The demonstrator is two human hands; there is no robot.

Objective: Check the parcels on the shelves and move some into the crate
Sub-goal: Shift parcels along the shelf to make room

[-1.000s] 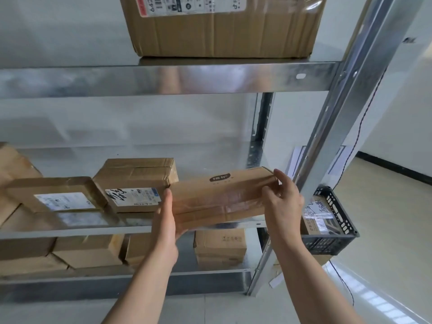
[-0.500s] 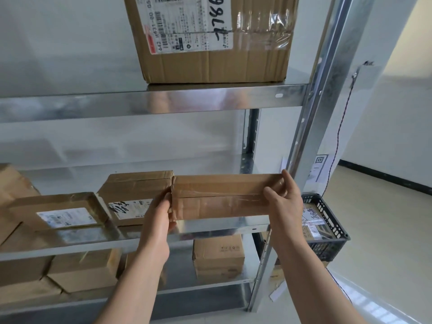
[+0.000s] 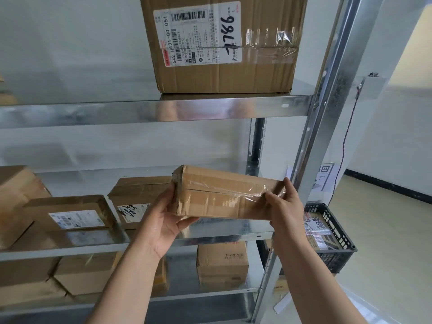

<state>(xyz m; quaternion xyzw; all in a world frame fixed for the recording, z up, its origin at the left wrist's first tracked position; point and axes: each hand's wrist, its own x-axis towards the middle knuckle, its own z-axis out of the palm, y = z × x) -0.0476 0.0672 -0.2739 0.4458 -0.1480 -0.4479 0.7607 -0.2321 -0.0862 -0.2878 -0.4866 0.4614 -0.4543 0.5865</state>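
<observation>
A long brown taped parcel [image 3: 224, 195] is held above the front of the middle shelf [image 3: 210, 232], tilted with its left end higher. My left hand [image 3: 163, 220] grips its left end from below and my right hand [image 3: 284, 206] grips its right end. A black plastic crate [image 3: 336, 253] stands lower right beyond the rack's post, with a labelled parcel [image 3: 315, 228] inside. On the middle shelf to the left sit a flat labelled parcel [image 3: 74, 216] and a box with handwriting [image 3: 135, 199].
A big labelled carton [image 3: 224, 45] sits on the upper shelf [image 3: 154, 111]. More boxes [image 3: 222, 263] fill the lower shelf. The rack's steel post [image 3: 315, 141] runs up just right of my right hand. Open floor lies to the right.
The long parcel has been lifted a little and turned in both hands, its taped seam side now facing me with the left end raised. The view has tilted upward.
</observation>
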